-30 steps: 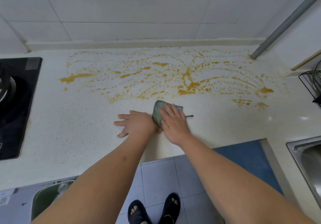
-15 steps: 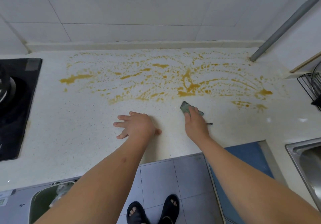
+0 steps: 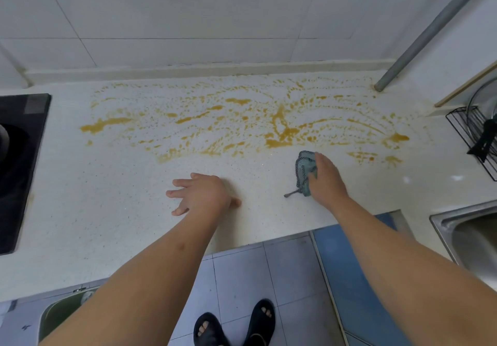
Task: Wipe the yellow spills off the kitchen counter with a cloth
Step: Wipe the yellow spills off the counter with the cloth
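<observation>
Yellow spills [image 3: 279,128] streak across the back half of the pale speckled counter [image 3: 113,198], from near the stove to the far right. A small teal cloth [image 3: 304,171] lies bunched on the counter just in front of the spills. My right hand [image 3: 326,179] grips the cloth from its right side and presses it down. My left hand [image 3: 200,196] rests flat on the bare counter to the left, fingers spread, holding nothing.
A black stove top [image 3: 18,168] sits at the left edge. A steel sink [image 3: 468,235] is at the lower right, a black wire rack [image 3: 473,136] behind it. A grey pipe [image 3: 419,39] meets the counter at the back right. White tiled wall behind.
My right hand has slid the cloth to the right along the counter, away from my left hand. The left hand has stayed in place.
</observation>
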{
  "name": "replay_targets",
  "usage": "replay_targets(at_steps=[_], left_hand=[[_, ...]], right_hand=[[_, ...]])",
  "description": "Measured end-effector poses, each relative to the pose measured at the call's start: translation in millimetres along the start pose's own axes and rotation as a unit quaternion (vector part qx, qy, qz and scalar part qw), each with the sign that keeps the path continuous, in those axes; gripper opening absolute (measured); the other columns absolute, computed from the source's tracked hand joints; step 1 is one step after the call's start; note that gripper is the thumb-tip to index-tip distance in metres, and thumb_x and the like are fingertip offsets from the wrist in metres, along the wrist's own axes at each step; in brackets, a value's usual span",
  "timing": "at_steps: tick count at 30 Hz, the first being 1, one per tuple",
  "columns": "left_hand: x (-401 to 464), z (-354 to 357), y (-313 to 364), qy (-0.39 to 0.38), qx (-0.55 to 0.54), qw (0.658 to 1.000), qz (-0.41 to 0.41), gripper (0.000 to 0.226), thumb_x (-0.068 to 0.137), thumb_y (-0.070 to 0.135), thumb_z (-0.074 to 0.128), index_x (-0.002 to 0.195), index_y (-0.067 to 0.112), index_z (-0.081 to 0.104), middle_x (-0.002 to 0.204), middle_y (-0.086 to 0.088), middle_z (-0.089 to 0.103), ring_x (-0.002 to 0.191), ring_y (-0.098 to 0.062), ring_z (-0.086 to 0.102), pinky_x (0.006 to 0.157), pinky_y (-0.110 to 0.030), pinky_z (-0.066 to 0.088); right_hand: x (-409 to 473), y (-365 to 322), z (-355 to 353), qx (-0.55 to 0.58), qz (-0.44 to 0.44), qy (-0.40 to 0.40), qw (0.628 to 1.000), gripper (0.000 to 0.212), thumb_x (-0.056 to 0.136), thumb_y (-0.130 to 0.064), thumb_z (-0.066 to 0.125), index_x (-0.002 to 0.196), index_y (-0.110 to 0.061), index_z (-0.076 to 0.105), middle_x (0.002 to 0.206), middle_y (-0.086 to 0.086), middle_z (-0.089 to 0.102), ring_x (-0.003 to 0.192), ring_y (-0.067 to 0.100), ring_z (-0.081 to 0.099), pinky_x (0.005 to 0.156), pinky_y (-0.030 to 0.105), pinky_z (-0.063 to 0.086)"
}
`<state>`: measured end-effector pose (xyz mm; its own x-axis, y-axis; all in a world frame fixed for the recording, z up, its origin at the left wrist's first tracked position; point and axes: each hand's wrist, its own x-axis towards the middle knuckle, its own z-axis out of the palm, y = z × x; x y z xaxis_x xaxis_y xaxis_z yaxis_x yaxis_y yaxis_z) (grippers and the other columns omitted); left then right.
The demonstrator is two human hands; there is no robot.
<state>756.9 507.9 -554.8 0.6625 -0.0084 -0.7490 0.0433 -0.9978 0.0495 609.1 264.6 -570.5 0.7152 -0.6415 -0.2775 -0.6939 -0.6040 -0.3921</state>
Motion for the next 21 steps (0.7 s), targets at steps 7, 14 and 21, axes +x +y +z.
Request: replay_targets(at_steps=[7,14,21], left_hand=[[3.3,0.9,-0.2,0.024,0.009,1.0,0.012,0.137,0.075,0.065,0.08,0.16,-0.002,-0.003,0.159,-0.045,0.0,0.142,-0.071,0.011,0.102,-0.079,0.036],[4.6,2.3,0.9,0.011,0.018,1.0,-0.005,0.151,0.066,0.074,0.081,0.159,0.005,-0.015,0.162,-0.04,-0.011,0.145,-0.069,0.002,0.103,-0.08,0.032],[-5.8,0.7,8.3,0.029,0.015,0.999,-0.034,0.153,0.064,0.071,0.086,0.16,0.004,-0.012,0.165,-0.034,-0.012,0.15,-0.061,0.0,0.111,-0.076,0.027]], right_hand=[[-32.2,-45.2,55.3,-0.171,-0.217,-0.036,0.96,0.062,0.095,-0.022,0.059,0.152,-0.01,0.037,0.16,0.008,0.035,0.146,0.032,0.033,0.118,0.046,0.034],[-32.7,2.3,31.8,-0.255,-0.126,-0.01,0.958,0.064,0.104,-0.041,0.015,0.162,-0.016,0.01,0.172,0.004,0.007,0.157,0.027,0.007,0.123,0.052,0.02],[-22.3,36.3,10.2,-0.198,-0.041,-0.006,0.979,0.065,0.11,-0.037,0.02,0.163,-0.007,-0.001,0.172,0.01,-0.008,0.159,0.025,-0.006,0.128,0.046,0.005]])
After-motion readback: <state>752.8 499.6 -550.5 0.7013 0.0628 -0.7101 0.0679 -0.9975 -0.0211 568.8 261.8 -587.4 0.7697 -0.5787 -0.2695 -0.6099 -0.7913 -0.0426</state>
